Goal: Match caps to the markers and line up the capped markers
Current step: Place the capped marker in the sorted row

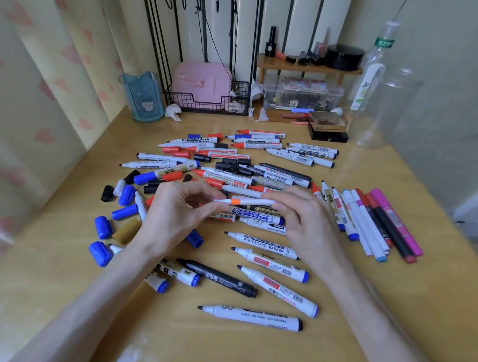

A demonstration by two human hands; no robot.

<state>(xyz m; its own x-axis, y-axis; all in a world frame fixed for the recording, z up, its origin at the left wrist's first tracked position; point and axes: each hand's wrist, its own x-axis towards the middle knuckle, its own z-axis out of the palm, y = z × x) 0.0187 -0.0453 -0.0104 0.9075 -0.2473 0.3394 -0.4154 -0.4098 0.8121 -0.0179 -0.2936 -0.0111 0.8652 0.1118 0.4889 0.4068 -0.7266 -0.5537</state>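
Note:
Both hands hold a thin white marker with an orange band (254, 201) level above the pile. My left hand (178, 213) pinches its white cap end (222, 201) between thumb and fingers. My right hand (300, 218) grips the barrel. Many uncapped markers (262, 242) lie scattered on the wooden table (249, 355). Loose blue caps (102, 226), black caps (107, 193) and a gold cap (127, 230) lie at the left. A row of capped markers (369, 222) lies side by side at the right.
At the back stand a blue pen cup (142, 96), a black wire rack with a pink case (201, 86), a wooden shelf with cosmetics (309, 64), a clear box (303, 96) and clear plastic bottles (378, 85). A curtain hangs at the left.

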